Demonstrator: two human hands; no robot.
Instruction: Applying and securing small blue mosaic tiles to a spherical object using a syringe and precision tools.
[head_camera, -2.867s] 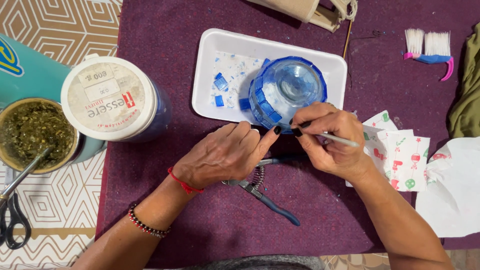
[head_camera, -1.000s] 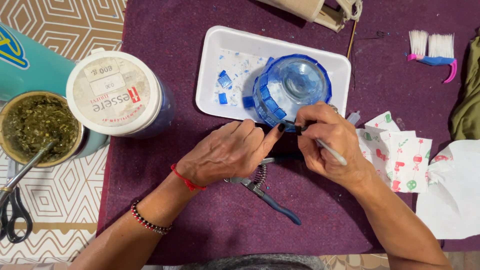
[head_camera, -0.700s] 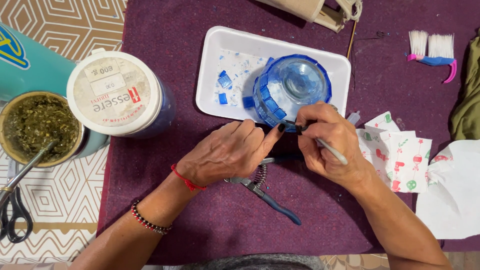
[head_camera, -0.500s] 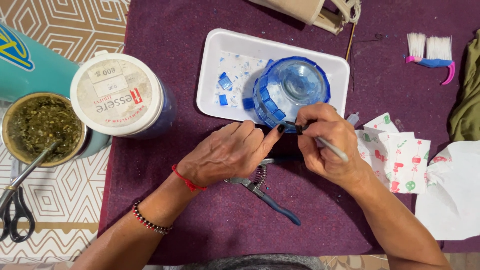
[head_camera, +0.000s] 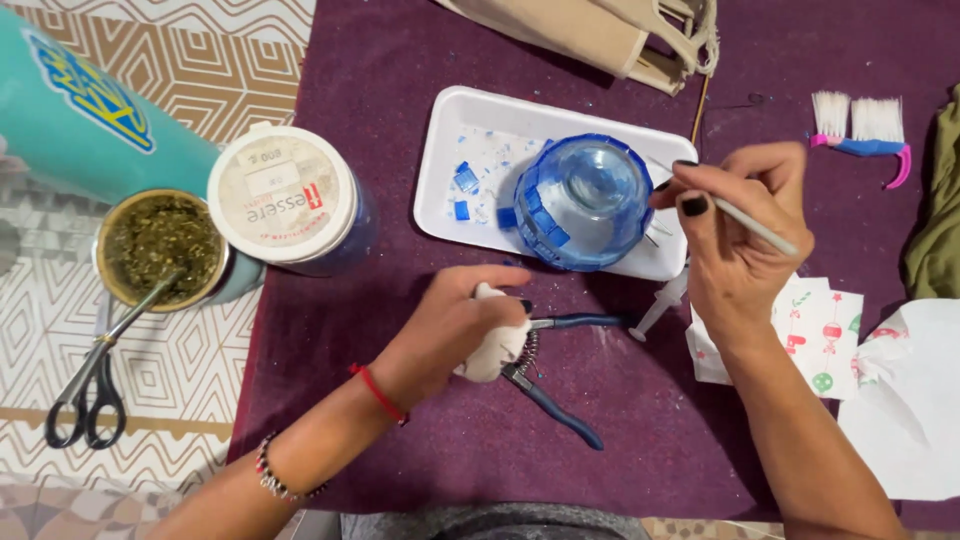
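An upturned clear glass bowl (head_camera: 583, 200), partly covered with blue mosaic tiles, stands in a white foam tray (head_camera: 470, 120) on a purple cloth. My right hand (head_camera: 738, 235) holds a thin white stick (head_camera: 757, 226) beside the bowl's right side, its tip hidden behind my fingers. My left hand (head_camera: 455, 325) is closed over a white wad of cloth (head_camera: 497, 348) on the purple cloth below the tray. Blue-handled pliers (head_camera: 560, 408) lie right next to that hand. A small white syringe (head_camera: 660, 305) lies between my hands.
Loose blue tiles (head_camera: 465, 180) lie in the tray. At the left are a white-lidded jar (head_camera: 285, 190), a cup of green herbs with a metal straw (head_camera: 160, 240), a teal bottle (head_camera: 80, 110) and scissors (head_camera: 85, 400). Printed napkins (head_camera: 825, 320), a brush (head_camera: 865, 125) and a beige bag (head_camera: 590, 30) lie right and behind.
My hands, joined in front of the bowl, have parted. The left went down-left onto the white wad; the right rose with the stick to the bowl's right side. The pliers and syringe are uncovered.
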